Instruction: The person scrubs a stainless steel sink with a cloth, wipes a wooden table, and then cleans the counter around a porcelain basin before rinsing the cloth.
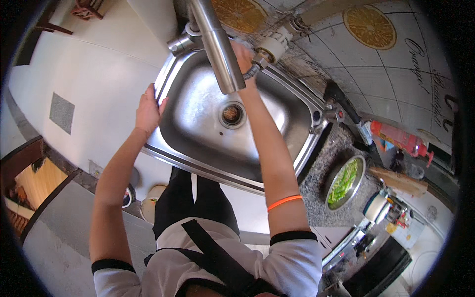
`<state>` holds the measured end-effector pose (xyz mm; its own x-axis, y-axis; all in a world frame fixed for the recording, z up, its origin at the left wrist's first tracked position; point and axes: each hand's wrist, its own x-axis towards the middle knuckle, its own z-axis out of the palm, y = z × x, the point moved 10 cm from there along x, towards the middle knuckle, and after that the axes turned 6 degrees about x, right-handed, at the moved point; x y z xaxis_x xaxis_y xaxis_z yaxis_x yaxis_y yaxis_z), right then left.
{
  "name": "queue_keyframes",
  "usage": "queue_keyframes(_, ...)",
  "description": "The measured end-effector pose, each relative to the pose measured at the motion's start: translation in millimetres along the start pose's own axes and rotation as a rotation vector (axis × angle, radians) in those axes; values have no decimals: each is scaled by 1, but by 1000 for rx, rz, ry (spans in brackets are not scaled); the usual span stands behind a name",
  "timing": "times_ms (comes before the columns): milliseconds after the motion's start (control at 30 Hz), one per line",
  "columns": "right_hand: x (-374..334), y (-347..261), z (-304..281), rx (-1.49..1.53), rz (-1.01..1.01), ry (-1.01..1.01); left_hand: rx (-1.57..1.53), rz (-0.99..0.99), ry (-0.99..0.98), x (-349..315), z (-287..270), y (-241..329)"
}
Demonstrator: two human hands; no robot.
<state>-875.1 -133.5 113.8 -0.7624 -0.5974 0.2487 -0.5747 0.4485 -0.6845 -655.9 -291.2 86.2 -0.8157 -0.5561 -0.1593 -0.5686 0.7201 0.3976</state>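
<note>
A stainless steel sink (190,131) with a round drain (232,114) lies in front of me, its bowl holding no dishes. At its left rim is my left hand (150,111), closed on the edge with the thumb on the inner side and the fingers outside. My right hand (242,55) reaches across the bowl to the far rim, behind the steel faucet (222,59). Its fingers are mostly hidden by the faucet and by the white pipe fitting with a metal hose (264,54).
On the granite counter (316,198) at right stands a metal bowl (363,171) of cut green vegetables (344,182). Behind it are a pink pump bottle (401,137) and a wooden board (398,182). A tiled wall (336,44) bounds the far right. A pale bucket (147,210) sits lower left.
</note>
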Motion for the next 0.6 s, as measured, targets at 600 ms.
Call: queue_keyframes(600,-269,57,-180,-826,421,-230,-41,16,-22,0,0,0)
